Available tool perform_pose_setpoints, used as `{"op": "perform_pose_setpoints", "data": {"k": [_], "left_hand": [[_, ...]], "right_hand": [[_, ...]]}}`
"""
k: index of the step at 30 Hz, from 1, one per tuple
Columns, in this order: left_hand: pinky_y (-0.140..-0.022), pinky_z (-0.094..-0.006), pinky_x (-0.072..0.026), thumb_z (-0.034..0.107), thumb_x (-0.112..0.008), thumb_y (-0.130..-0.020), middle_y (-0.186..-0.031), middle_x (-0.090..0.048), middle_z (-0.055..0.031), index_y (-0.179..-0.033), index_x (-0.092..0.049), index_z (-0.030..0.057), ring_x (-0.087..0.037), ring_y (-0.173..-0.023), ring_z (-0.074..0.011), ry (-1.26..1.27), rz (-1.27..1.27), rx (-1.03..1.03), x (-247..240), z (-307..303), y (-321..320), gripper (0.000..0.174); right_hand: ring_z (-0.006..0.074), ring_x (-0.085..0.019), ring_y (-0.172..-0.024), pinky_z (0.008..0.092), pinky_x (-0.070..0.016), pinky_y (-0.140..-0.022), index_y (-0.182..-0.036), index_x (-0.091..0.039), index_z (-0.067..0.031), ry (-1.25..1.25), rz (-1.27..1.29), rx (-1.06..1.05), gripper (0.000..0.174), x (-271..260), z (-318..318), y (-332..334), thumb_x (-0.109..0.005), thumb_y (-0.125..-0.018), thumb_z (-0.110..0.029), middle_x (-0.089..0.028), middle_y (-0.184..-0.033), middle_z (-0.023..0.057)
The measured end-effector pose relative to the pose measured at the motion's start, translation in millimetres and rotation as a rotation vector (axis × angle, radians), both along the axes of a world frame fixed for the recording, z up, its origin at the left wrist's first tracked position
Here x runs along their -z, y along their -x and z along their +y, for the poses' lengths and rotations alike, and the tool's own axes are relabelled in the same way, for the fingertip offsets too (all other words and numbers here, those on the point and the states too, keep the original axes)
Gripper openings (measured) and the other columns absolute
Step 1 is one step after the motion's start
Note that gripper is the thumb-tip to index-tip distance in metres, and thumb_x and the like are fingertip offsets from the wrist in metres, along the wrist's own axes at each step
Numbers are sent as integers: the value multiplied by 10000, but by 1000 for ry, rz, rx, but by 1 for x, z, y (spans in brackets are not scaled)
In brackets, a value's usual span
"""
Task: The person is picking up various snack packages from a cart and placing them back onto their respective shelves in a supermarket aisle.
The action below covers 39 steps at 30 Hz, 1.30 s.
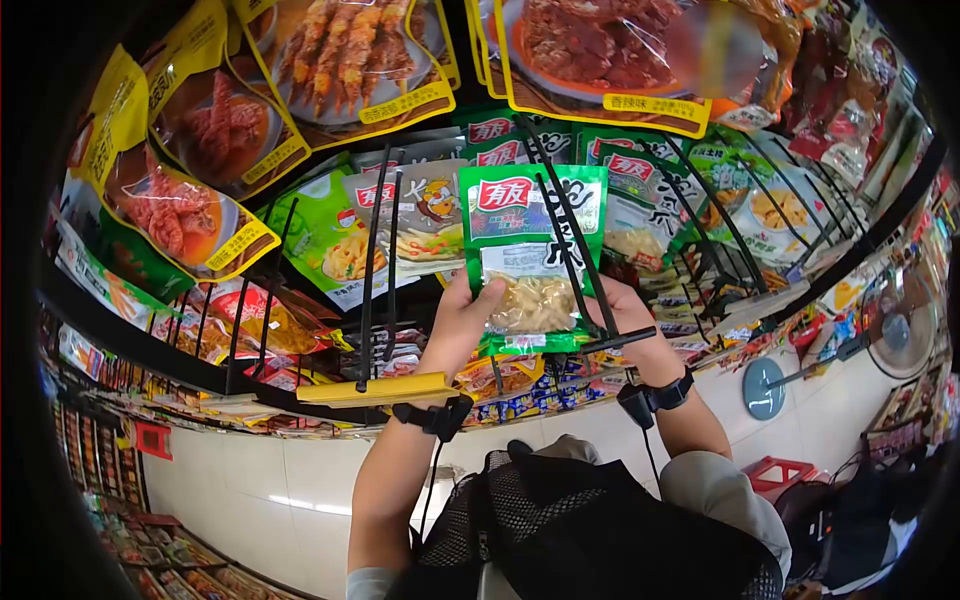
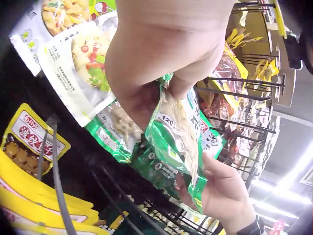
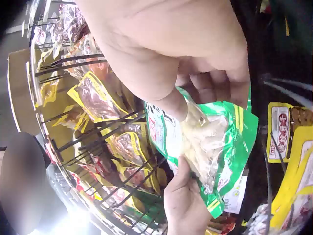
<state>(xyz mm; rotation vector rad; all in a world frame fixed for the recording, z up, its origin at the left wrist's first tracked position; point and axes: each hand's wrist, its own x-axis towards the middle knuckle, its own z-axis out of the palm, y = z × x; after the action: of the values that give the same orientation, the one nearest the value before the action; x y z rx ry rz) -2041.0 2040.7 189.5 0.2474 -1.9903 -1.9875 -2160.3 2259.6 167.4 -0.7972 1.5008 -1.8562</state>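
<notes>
A green-edged packet (image 1: pixel 535 255) with a clear window of pale pieces stands upright between both hands, among the thin black rods of the rack. My left hand (image 1: pixel 462 325) grips its lower left side, thumb on the front. The lower right side is gripped by my right hand (image 1: pixel 632 325), partly behind a rod. In the left wrist view the packet (image 2: pixel 173 142) is seen edge-on, with the left hand (image 2: pixel 166 49) above it. The right wrist view shows the packet's (image 3: pixel 210 142) window, the right hand's (image 3: pixel 171 58) thumb on it and the left thumb opposite.
Similar green packets (image 1: pixel 640 200) hang behind, a grey packet (image 1: pixel 425 225) to the left. Large yellow-edged packets (image 1: pixel 350 60) hang above. Black rods jut towards me, with a yellow label strip (image 1: pixel 375 390) below left. A round grey-blue object (image 1: pixel 764 388) stands over the floor at right.
</notes>
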Motion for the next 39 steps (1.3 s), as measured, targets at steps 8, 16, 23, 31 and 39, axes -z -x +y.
{"op": "perform_pose_setpoints", "data": {"k": [8,16,23,31,39], "left_hand": [[-965,-302,-442,179,-604,-993,-1208,-639,-62,-1301,-556,8,-577,-1087,-138,-128,16,122,-31,27,-48,356],[-935,-300,-483,229,-623,-993,-1184,-652,-64,-1281,-572,0,-600,-1064,-123,-206,82,210,-48,41,-91,373],[-924,-291,-486,197,-573,-1017,-1185,-649,-48,-1279,-561,2,-600,-1044,-112,-229,176,352,-50,47,-116,327],[-953,-289,-470,189,-583,-1011,-1222,-633,-44,-1316,-527,14,-583,-1084,-109,-245,119,438,-49,51,-151,356],[-963,-295,-464,208,-595,-1007,-1221,-633,-45,-1307,-527,3,-575,-1090,-107,-194,134,462,-32,46,-185,370]], "right_hand": [[87,-604,-985,276,-496,-874,-1216,-629,18,116,5,150,278,-10,22,-72,-632,-969,-110,-677,-1131,30],[109,-616,-1046,290,-494,-922,-1250,-605,16,224,-10,249,305,-37,37,-132,-620,-979,-122,-673,-1181,64],[131,-630,-1036,294,-493,-919,-1237,-597,21,256,-43,423,305,-44,40,-187,-604,-950,-80,-678,-1163,72],[161,-632,-1060,315,-488,-934,-1270,-567,16,327,-51,556,357,-24,41,-237,-568,-920,-53,-665,-1195,93],[179,-623,-1089,330,-477,-957,-1265,-566,18,297,-12,560,357,-15,42,-279,-551,-915,-50,-657,-1213,98]]}}
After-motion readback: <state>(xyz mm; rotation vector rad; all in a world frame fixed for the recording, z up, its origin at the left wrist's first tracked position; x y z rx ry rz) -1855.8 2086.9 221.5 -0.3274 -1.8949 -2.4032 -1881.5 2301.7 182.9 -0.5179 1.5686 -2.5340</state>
